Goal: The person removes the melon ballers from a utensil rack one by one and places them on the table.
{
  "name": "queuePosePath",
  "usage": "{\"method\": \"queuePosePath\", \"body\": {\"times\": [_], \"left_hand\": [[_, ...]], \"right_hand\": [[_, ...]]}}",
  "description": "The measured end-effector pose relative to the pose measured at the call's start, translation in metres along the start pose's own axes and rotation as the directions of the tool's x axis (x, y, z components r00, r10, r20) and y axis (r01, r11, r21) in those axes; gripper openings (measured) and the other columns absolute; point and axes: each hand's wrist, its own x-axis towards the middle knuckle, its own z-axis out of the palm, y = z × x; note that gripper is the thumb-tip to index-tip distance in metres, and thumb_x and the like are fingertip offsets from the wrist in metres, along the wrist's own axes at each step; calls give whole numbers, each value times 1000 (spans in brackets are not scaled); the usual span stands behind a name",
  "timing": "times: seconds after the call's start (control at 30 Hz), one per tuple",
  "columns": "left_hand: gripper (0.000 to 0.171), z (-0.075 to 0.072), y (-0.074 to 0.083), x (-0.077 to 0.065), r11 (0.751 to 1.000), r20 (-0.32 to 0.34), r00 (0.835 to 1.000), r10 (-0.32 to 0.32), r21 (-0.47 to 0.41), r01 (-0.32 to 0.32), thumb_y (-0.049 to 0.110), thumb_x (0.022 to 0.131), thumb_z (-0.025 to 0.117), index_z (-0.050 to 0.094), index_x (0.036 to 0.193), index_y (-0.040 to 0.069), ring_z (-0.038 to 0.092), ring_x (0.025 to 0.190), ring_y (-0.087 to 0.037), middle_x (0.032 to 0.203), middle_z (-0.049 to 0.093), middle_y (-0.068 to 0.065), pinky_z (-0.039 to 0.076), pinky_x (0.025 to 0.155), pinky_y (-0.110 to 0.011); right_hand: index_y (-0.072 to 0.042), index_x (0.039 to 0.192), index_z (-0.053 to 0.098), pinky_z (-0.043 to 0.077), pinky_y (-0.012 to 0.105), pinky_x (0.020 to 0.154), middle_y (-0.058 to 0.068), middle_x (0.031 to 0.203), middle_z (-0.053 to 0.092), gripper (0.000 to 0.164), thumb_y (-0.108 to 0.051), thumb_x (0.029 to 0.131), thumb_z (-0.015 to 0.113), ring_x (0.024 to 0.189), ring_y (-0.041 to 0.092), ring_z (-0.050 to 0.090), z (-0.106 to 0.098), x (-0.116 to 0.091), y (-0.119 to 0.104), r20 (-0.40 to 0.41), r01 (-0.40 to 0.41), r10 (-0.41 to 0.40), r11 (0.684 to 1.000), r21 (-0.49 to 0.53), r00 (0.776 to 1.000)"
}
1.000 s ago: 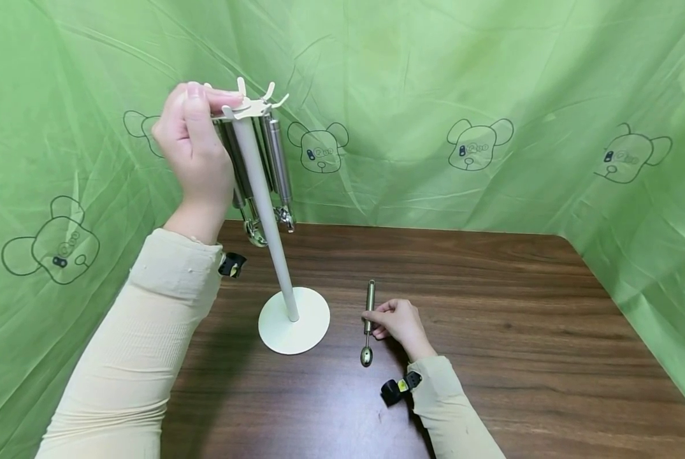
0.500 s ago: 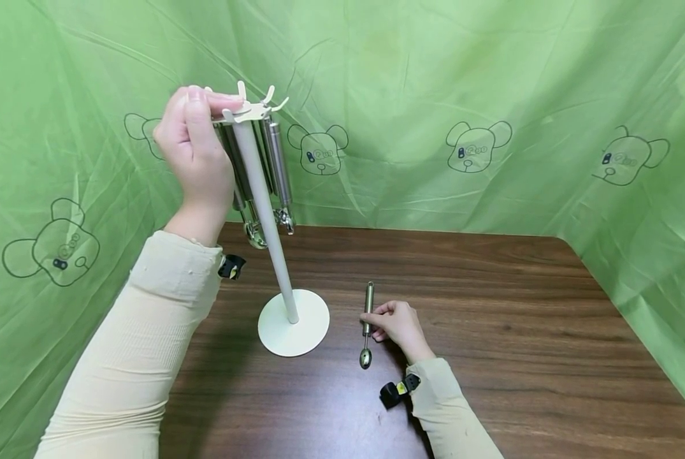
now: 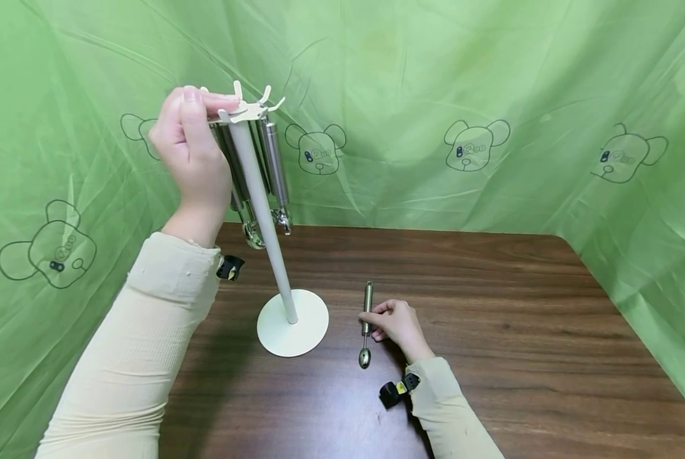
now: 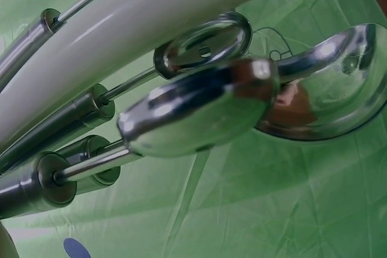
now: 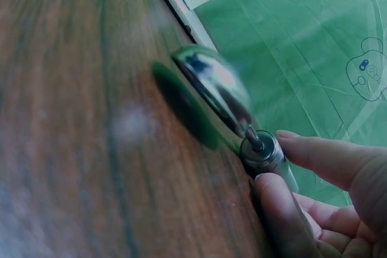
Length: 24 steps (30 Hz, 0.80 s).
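Observation:
A white utensil stand with a hooked top rises on the left from a round base. My left hand grips its hook plate, thumb and fingers at the near-left side of the top. Several metal utensils hang under the hooks; the left wrist view shows an oval scoop and a broader bowl beside the pole. To the right of the base, my right hand pinches a steel melon baller by its handle. In the right wrist view the baller's oval bowl is close over the tabletop.
The brown wooden table reaches back to a green curtain printed with bear faces, which also hangs at both sides. Black wrist cameras sit at both cuffs, the right camera low over the wood.

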Motion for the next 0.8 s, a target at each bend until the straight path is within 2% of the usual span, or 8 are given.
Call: {"method": "queuePosePath", "body": {"times": [0.2, 0.47, 0.67, 0.8], "left_hand": [[43, 0, -1, 1, 1000, 11, 1000, 9, -7, -9, -4, 95, 37, 72, 70, 1, 58, 70, -4, 72, 65, 17, 47, 78, -22], [44, -1, 4, 1, 1000, 7, 1000, -18, -13, 18, -4, 95, 36, 71, 69, 4, 60, 70, -3, 71, 65, 17, 47, 77, -21], [43, -5, 2, 4, 1000, 53, 998, -25, 4, 25, -2, 95, 37, 72, 72, 6, 62, 74, -4, 73, 65, 17, 49, 78, -21], [40, -11, 1, 6, 999, 108, 994, -1, 43, -4, -1, 94, 39, 73, 73, 0, 65, 79, -5, 76, 68, 19, 49, 81, -22]], "right_hand": [[2, 91, 67, 54, 25, 46, 6, 64, 68, 29, -19, 78, 83, 43, 8, 61, -1, -1, 1, 4, 1, -2, 1000, 12, 1000], [5, 96, 67, 56, 26, 48, 7, 66, 70, 30, -17, 80, 81, 45, 9, 62, -1, -2, 1, 38, 4, -6, 999, 50, 999], [7, 101, 67, 57, 28, 51, 10, 71, 71, 32, -14, 81, 80, 49, 11, 64, -3, -4, 0, 60, 17, -22, 997, 73, 998], [8, 104, 66, 58, 29, 53, 12, 75, 72, 35, -13, 80, 80, 51, 12, 65, -5, -8, -3, 53, 31, -35, 997, 71, 998]]}}
